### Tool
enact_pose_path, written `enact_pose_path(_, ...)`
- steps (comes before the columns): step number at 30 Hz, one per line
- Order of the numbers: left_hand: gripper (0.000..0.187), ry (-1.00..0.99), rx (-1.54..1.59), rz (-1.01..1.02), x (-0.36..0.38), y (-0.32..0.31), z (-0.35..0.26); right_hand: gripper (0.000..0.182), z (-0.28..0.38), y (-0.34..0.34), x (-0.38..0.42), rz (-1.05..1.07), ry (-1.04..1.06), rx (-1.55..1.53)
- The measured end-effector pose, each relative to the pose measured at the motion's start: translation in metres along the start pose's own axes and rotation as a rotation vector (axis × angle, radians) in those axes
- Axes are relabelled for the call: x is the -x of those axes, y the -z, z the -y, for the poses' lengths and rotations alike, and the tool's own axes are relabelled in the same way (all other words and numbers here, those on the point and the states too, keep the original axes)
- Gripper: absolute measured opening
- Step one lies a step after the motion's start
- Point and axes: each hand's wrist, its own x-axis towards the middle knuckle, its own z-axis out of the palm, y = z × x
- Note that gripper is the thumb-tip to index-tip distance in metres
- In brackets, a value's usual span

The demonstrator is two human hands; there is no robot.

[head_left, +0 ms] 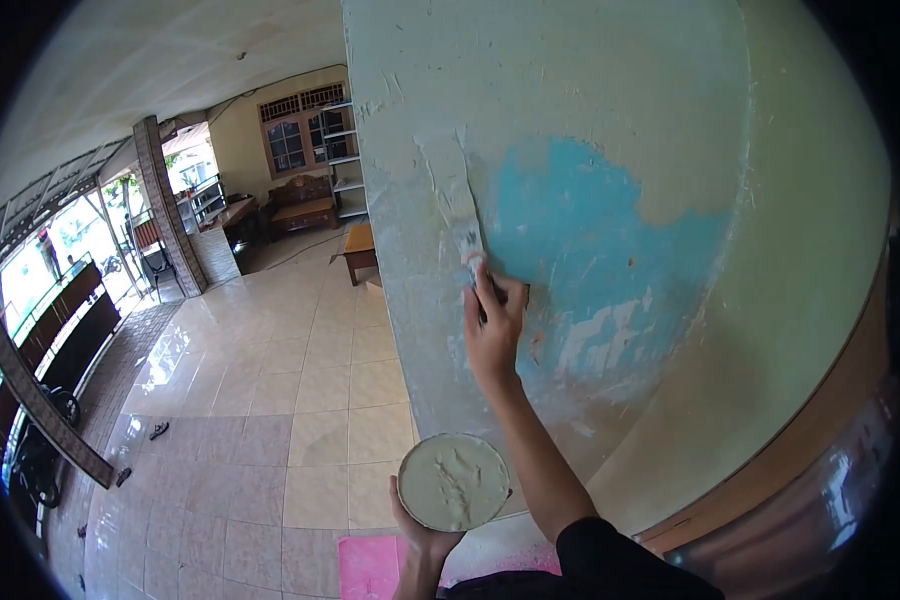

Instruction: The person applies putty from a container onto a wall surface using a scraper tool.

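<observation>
My right hand (497, 325) is closed round the handle of a putty knife (471, 247), its blade laid against the wall (560, 90). Above the blade runs a wet, pale strip of putty (452, 175). Just right of the knife, a bright blue patch (590, 230) shows with ragged edges and scraped whitish marks below. Low in view, my left hand (425, 530) holds up a round container (454, 482) of pale grey-green putty, its surface lumpy and streaked. The fingers of that hand wrap its left side and underside.
A pink sheet or board (368, 567) lies on the tiled floor (250, 400) below my left hand. Farther back stand a wooden bench (302, 205), a small wooden table (361, 250), a metal shelf rack (344, 160) and a tiled pillar (170, 205). Sandals (159, 430) lie at left.
</observation>
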Motion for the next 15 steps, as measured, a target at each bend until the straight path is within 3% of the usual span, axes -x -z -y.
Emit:
enact_pose_path(5,0.076,-0.015,-0.045,-0.020,0.000,0.000,0.000,0.052,-0.002,0.012,0.031,-0.027,-0.070,-0.093)
enact_pose_path(8,0.077,-0.003,-0.039,-0.028,0.000,-0.001,0.001,0.059,0.006,0.009,-0.013,-0.031,0.062,-0.085)
enact_pose_path(11,0.077,-0.002,-0.056,-0.055,0.001,-0.006,0.000,0.058,0.015,-0.010,-0.043,-0.011,0.043,-0.146)
enact_pose_path(15,0.077,0.016,-0.025,-0.012,-0.002,-0.003,-0.002,0.058,0.014,-0.012,-0.011,0.037,-0.018,-0.006)
